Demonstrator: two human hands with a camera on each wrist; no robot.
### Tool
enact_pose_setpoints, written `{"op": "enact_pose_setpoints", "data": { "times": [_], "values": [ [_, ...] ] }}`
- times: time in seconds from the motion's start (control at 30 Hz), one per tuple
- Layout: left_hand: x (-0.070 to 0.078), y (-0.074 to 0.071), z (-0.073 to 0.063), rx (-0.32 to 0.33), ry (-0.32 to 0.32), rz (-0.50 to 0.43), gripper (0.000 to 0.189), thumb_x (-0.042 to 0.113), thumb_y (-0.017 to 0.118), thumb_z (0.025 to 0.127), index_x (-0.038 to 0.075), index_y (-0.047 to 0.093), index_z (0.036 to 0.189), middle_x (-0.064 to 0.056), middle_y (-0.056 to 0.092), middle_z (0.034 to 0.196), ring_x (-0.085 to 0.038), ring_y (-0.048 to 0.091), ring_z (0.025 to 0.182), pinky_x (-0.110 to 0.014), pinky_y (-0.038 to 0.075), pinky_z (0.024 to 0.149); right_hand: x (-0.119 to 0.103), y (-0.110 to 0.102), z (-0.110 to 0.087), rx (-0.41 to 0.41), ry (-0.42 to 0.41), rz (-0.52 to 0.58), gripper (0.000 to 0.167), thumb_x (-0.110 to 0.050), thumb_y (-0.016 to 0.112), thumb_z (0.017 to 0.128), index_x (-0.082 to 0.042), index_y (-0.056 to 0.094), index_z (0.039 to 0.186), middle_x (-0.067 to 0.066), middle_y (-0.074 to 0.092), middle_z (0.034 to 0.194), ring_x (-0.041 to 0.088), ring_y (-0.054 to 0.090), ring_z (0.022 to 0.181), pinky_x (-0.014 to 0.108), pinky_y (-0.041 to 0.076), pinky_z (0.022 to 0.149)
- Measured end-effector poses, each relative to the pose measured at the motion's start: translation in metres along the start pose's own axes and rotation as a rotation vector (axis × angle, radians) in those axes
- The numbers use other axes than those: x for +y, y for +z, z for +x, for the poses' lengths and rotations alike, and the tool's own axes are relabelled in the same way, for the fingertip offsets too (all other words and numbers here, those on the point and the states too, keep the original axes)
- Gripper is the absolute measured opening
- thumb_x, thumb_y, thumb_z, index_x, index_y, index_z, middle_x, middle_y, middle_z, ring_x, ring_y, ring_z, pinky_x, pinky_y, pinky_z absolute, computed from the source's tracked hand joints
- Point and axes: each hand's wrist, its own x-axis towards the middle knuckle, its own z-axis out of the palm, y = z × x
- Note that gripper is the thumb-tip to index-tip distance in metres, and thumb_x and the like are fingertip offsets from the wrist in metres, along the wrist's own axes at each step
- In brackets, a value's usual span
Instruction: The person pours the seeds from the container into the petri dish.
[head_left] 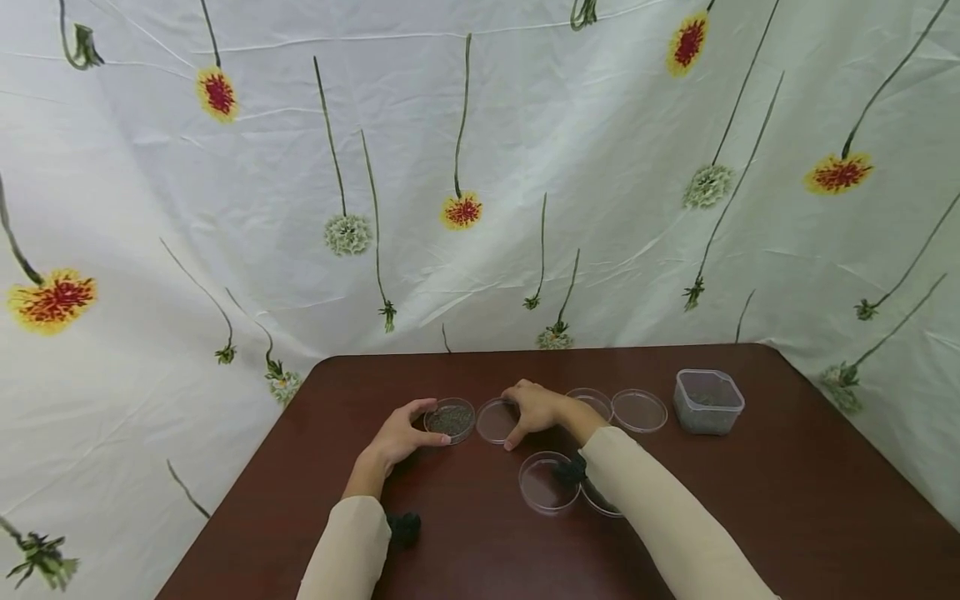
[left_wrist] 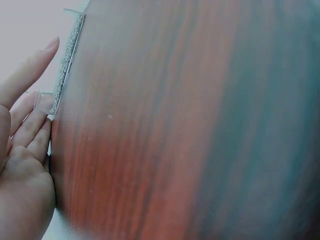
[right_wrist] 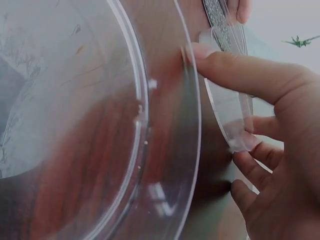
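Note:
My left hand [head_left: 401,435] spans a round clear petri dish [head_left: 451,420] with thumb and fingers at its sides. Grey-brown granules cover the bottom of that dish, and they show as a speckled band in the left wrist view. Just right of it, touching or nearly so, lies a clear petri dish [head_left: 492,422] with no granules visible. My right hand [head_left: 534,412] holds this second dish between thumb and fingers. In the right wrist view, the thumb and fingertips [right_wrist: 202,51] reach its clear wall [right_wrist: 225,107].
Two clear dishes [head_left: 639,411] lie behind my right forearm, one partly hidden. Nearer me are another clear dish [head_left: 548,483] and one mostly covered by the sleeve. A clear plastic tub [head_left: 708,402] with grey contents stands right on the brown table [head_left: 465,542]. Behind hangs a flowered cloth [head_left: 420,275].

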Motion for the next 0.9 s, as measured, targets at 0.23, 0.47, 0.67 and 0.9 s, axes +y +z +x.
{"op": "enact_pose_setpoints", "data": {
  "times": [0.23,0.47,0.67,0.9],
  "values": [
    [0.000,0.003,0.003,0.012,-0.008,-0.004,0.083,0.018,0.091,0.082,0.002,0.050,0.151,-0.018,0.050,0.152,-0.041,0.034,0.147,-0.061,0.029,0.115,-0.002,-0.001,0.002,0.037,-0.056,0.050,0.095,-0.032,0.089,0.080,0.009,0.041,0.151,0.019,0.051,0.139,0.031,0.053,0.125,0.043,0.045,0.104],
    [-0.001,0.002,0.001,0.016,-0.015,-0.005,0.082,0.017,0.092,0.081,0.003,0.051,0.151,-0.018,0.052,0.151,-0.039,0.035,0.146,-0.059,0.030,0.116,-0.007,0.002,0.003,0.106,-0.056,0.216,0.098,-0.030,0.090,0.075,0.008,0.040,0.150,0.018,0.056,0.139,0.031,0.058,0.122,0.042,0.048,0.101],
    [0.000,0.001,0.003,0.030,-0.019,-0.005,0.081,0.016,0.092,0.081,0.003,0.052,0.149,-0.017,0.053,0.149,-0.039,0.037,0.145,-0.059,0.030,0.116,-0.013,0.005,0.009,0.123,-0.101,0.388,0.095,-0.024,0.088,0.078,0.008,0.037,0.151,0.020,0.054,0.144,0.032,0.053,0.132,0.044,0.045,0.107],
    [0.001,0.002,0.002,0.016,-0.032,-0.009,0.081,0.016,0.090,0.083,0.003,0.050,0.151,-0.018,0.051,0.151,-0.040,0.035,0.146,-0.060,0.028,0.116,-0.027,0.015,0.018,0.091,-0.103,0.589,0.090,-0.016,0.085,0.084,0.006,0.032,0.153,0.023,0.046,0.148,0.035,0.049,0.138,0.045,0.047,0.106]
  ]
}}
